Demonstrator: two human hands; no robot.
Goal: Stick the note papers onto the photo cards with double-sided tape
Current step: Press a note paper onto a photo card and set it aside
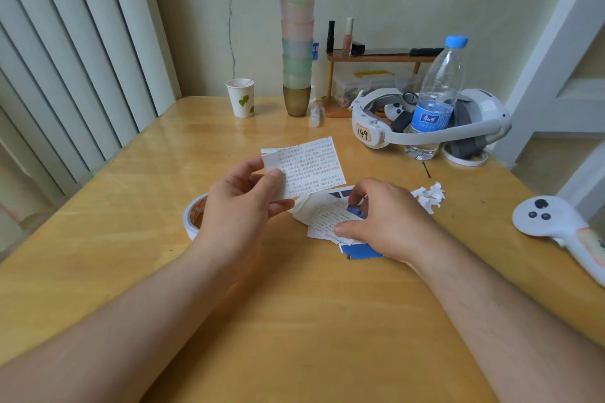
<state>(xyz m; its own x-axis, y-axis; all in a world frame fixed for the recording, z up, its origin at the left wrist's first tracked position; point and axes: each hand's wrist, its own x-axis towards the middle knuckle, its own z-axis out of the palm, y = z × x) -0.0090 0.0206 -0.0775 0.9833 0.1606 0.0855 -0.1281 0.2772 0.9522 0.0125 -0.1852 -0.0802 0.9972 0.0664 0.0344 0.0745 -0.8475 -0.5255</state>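
Thin note paper, floppy stuff, so grab it by an edge.
Left hand [242,196] pinches one note paper [307,167] by its corner; right hand [383,222] fingers curl onto the paper pile [322,216], probably pinching a sheet.

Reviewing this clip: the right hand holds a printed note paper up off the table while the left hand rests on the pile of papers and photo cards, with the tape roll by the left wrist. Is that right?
No, the hands are swapped. The head view shows the left hand holding the note paper up, and the right hand on the pile. The tape roll is by the left wrist, as stated.
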